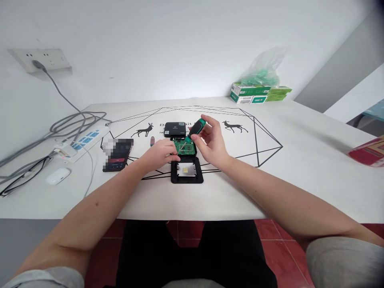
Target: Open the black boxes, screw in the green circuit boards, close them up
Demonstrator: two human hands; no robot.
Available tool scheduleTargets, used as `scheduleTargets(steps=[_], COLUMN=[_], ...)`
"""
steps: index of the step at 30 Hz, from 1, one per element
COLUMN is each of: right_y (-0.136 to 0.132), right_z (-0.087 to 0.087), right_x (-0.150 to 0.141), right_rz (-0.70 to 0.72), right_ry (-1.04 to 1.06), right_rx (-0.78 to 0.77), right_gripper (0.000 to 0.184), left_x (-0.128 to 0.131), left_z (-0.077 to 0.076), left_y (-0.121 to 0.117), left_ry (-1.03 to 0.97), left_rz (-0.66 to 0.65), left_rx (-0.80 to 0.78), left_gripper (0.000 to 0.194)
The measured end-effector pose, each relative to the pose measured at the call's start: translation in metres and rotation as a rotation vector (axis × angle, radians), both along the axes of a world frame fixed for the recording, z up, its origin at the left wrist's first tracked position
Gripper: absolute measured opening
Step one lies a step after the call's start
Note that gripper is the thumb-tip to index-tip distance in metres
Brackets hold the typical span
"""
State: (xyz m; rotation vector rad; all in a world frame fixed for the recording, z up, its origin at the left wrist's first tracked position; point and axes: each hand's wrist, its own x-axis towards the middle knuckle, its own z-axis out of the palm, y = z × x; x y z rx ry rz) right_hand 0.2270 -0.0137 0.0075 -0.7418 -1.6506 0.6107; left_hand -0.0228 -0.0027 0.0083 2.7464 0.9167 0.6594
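Note:
My right hand point(213, 142) grips the green-and-black handle of a screwdriver point(197, 127), tilted with its shaft running down to the left. Below the shaft is a green circuit board point(189, 150) in a black case. My left hand point(162, 154) is closed at the board's left edge, its thumb and fingers pressed together around the screwdriver's tip; whatever lies between them is hidden. Nearer to me lies an opened black cover point(173, 176) with a silver metal plate point(189, 168) and a small yellowish pad inside. Behind the board rests another black box point(174, 129) with labels.
A small screwdriver point(152, 141) lies left of the board, a phone point(118, 155) farther left. A power strip point(90, 140), cables, glasses point(27, 176) and a white earbud case point(58, 176) fill the left side. Green-and-white boxes point(250, 90) stand back right; a red package point(367, 152) is far right.

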Motion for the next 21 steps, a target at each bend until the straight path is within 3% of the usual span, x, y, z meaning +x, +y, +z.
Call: scheduleTargets(steps=[6,11,15,21], right_y=[-0.008,-0.006,-0.006,-0.006], right_z=[0.000,0.007,0.011,0.015], right_x=[-0.005,-0.009,-0.013,-0.020], right_rz=[0.094,0.060,0.056,0.026], right_ry=[-0.101,-0.236,-0.331,-0.420], right_rx=[0.074,0.096,0.179,0.267], right_gripper=[0.069,0.066,0.064,0.062], left_x=[0.013,0.015,0.012,0.011], left_z=[-0.001,0.003,0.009,0.014], left_y=[-0.007,-0.010,-0.015,-0.020], left_ry=[-0.014,0.032,0.099,0.138], left_rz=[-0.028,-0.025,-0.062,-0.056], left_rx=[-0.136,-0.213,-0.215,-0.179], left_gripper=[0.029,0.023,0.015,0.021])
